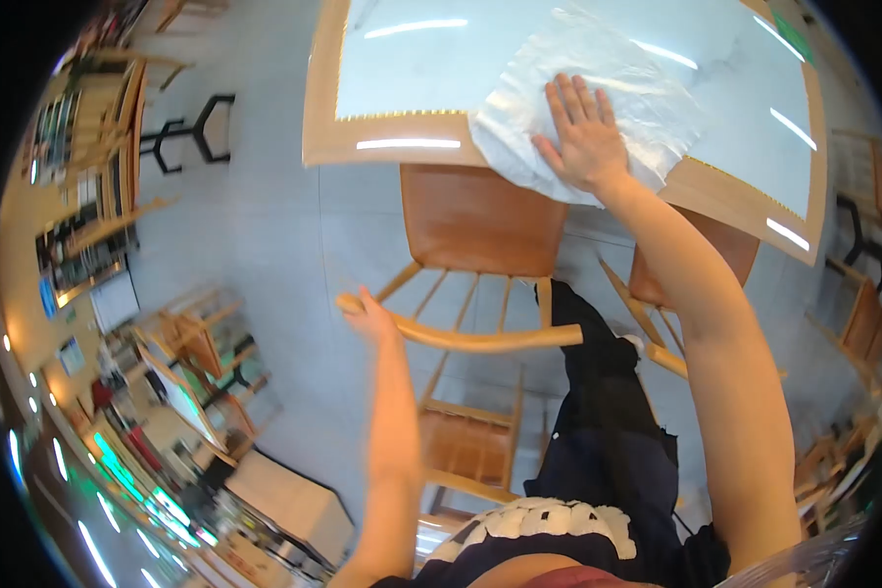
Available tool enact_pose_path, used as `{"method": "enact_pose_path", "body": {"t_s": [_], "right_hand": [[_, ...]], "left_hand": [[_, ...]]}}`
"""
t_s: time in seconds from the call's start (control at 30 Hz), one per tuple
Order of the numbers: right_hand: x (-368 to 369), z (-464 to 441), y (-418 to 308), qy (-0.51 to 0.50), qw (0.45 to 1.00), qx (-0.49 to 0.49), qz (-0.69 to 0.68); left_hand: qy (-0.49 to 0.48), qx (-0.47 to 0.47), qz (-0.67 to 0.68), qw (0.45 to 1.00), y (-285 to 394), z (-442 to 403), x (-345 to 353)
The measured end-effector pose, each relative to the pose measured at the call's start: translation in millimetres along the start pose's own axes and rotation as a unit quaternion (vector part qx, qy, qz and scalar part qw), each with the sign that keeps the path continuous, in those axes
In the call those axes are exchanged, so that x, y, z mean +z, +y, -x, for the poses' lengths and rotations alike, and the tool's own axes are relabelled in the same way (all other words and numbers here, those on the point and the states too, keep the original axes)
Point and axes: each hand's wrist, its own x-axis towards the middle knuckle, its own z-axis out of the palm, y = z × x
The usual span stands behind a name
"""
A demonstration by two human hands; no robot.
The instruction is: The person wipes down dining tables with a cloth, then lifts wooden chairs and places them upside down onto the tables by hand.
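Note:
A thin white cloth (519, 147) lies spread on a glass-topped wooden table (392, 142), its near edge hanging over the table's front edge. On top of the cloth my right hand (583, 137) rests flat, palm down, with its fingers apart. My left hand (367, 316) is at the left end of the curved wooden backrest of a chair (485, 220) with a brown seat, its fingers closed round the rail. The chair's seat reaches up to the table's front edge.
Another brown-seated chair (657, 269) stands at the right under my arm. A further chair (465, 446) is behind, near my body. Shelves with books (78, 196) line the left side, with a wooden cabinet (289, 500) at the lower left.

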Motion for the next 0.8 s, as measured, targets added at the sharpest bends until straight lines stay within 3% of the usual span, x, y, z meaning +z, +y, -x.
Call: {"method": "enact_pose_path", "body": {"t_s": [0.1, 0.2, 0.5, 0.6, 0.7, 0.8], "right_hand": [[-0.8, -10.2, -19.8, -0.018, 1.0, 0.013, -0.018], [0.3, -33.6, -41.0, -0.017, 0.999, 0.008, -0.031], [11.0, -102.4, -135.8, -0.015, 0.999, -0.006, -0.048], [19.5, -129.1, -173.2, -0.01, 0.999, 0.004, -0.053], [23.7, -154.4, -208.3, 0.003, 0.998, 0.031, -0.048], [30.1, -176.4, -241.9, 0.024, 0.995, 0.087, -0.031]], "left_hand": [[-0.031, -0.144, 0.113, 0.983, 66.8, 32.6, -18.5], [-0.047, -0.139, 0.058, 0.987, 54.3, 23.5, -15.7], [-0.033, -0.07, 0.087, 0.993, 10.9, 27.6, -1.7], [-0.069, -0.185, 0.149, 0.969, 65.6, 31.9, -18.2], [-0.123, -0.193, 0.174, 0.958, 63.3, 26.9, -26.0], [-0.228, -0.031, 0.146, 0.962, 43.3, 21.0, -45.1]]}}
